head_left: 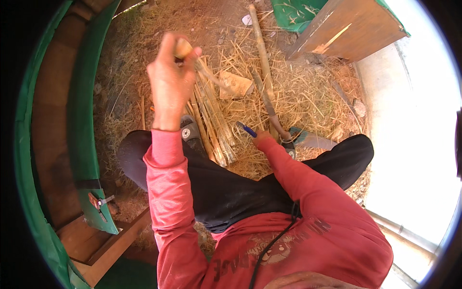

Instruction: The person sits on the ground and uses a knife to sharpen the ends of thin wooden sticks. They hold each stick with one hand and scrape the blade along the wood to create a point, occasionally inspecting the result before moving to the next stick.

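My left hand [171,72] is raised at the upper left, its fingers curled around a rounded yellow-tan piece [183,48]. A pale strip, smeared by motion, trails from near this hand toward a cut bamboo section [235,85] on the ground. Lower and to the right, my right hand [264,139] is closed on a small blue-handled tool [249,130] with a grey tip; its exact kind is unclear. Between my feet lies a bundle of split bamboo strips [211,120], left of the right hand and below the left one.
A long pole [262,48] lies beyond my right hand. Alongside it rests a dark blade with a wooden handle [279,124], and a saw-like grey blade [313,140] sits by my right foot. Straw-like shavings [308,91] cover the ground. Green-edged wooden panels [353,29] stand around.
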A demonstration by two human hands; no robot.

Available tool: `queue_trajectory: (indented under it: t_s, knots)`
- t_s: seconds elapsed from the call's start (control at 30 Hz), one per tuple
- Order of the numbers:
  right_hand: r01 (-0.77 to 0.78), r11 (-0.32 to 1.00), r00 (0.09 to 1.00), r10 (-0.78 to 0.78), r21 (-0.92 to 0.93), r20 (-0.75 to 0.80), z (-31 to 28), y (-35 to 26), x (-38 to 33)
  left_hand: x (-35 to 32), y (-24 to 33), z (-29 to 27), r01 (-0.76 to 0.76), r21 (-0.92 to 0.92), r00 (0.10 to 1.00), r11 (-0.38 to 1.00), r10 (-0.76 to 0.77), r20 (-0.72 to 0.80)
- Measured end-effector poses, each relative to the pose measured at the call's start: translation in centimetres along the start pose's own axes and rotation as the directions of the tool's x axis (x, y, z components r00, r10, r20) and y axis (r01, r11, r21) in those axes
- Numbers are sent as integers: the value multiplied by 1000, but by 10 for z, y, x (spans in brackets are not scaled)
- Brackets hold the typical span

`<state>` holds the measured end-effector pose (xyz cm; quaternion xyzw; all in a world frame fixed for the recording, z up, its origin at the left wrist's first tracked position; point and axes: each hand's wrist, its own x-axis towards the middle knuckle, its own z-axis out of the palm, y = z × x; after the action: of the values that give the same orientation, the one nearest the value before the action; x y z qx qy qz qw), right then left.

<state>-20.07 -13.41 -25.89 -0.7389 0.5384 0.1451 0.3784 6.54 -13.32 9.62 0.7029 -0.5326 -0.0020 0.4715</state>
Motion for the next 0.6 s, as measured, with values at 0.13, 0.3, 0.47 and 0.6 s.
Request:
queue_trajectory:
  t_s: [0.13, 0.3, 0.47, 0.6]
  knots:
    - [-114, 836, 985, 26, 536, 168, -88, -28, -79, -8, -5, 15, -31, 42, 999, 999, 30, 19]
    - [113, 817, 988, -32, 565, -153, -123, -35, -125, 2, 10, 21, -12, -3, 998, 1000, 12, 54]
    - [206, 579, 975, -48, 789, -218, -131, -69, -145, 9, 18, 19, -6, -17, 1000, 1000, 7, 23]
    - [222, 405, 974, -42, 887, -224, -129, -77, -152, 9, 25, 13, 8, -35, 1000, 999, -9, -12]
